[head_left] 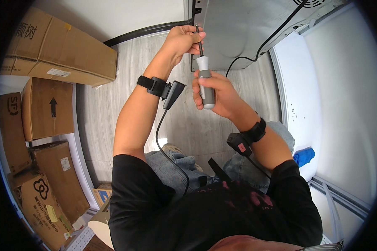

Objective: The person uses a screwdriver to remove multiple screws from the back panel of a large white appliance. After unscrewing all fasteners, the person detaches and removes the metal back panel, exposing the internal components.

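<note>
A grey and white screwdriver (202, 65) with a thick handle and a thin dark shaft points away from me. Around its handle are the fingers of my right hand (223, 93), closed. My left hand (183, 41) is closed too, its thumb and fingers pinching the shaft close to the tip. Whether a small screw sits at that tip is too small to make out. Just beyond and to the right of the hands stands a grey metal panel (234, 35), like the back of an appliance, its left edge beside the screwdriver tip.
A black cable (259, 52) runs across the metal panel. Cardboard boxes (50, 108) are stacked on the left. On the right, a blue cloth roll (304, 157) lies on a white ledge (297, 113). Black straps with devices and cords (158, 129) are on both my wrists.
</note>
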A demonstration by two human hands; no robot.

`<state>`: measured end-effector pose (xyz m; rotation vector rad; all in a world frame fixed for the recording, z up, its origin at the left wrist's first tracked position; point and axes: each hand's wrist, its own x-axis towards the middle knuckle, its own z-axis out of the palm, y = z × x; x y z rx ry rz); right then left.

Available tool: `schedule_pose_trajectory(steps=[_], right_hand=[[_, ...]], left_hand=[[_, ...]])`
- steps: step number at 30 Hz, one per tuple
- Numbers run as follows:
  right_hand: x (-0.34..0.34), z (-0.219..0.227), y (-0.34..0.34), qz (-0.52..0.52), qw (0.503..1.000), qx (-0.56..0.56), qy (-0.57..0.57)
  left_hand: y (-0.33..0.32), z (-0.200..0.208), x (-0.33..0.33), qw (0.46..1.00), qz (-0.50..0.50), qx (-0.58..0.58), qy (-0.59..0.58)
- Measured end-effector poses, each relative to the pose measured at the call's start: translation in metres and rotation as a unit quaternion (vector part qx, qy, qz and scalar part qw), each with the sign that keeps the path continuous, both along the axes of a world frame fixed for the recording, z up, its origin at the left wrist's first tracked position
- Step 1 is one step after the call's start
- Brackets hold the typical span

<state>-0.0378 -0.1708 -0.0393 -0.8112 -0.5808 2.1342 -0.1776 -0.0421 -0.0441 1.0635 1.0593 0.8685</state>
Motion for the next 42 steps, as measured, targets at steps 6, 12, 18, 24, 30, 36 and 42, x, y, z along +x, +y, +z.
schedule_pose_trajectory(steps=[6,12,18,24,30,36,42], right_hand=[[-0.016,-0.021,-0.006,-0.031,0.881,0.184,-0.436],[0.004,-0.015,0.006,-0.001,0.984,-0.048,0.171],[-0.02,-0.014,0.001,-0.026,0.938,0.095,-0.333],[0.006,0.003,0.014,0.098,0.994,0.029,-0.026],[0.003,-0.016,0.012,0.068,0.909,0.228,-0.343],[0.001,-0.01,0.011,0.096,0.957,0.114,-0.25],[0.015,0.002,0.009,0.119,0.967,0.104,-0.199]], left_hand=[[-0.006,0.0,0.003,0.998,0.002,0.023,0.061],[-0.003,-0.001,0.003,1.0,0.006,-0.001,0.01],[-0.004,0.003,-0.001,0.997,0.001,0.02,0.077],[-0.001,-0.001,-0.005,0.999,-0.001,0.012,0.045],[-0.003,0.005,0.001,0.999,-0.004,0.0,0.052],[-0.001,0.0,-0.005,0.999,-0.006,-0.01,0.036],[-0.003,0.0,-0.004,1.0,-0.01,-0.018,0.012]])
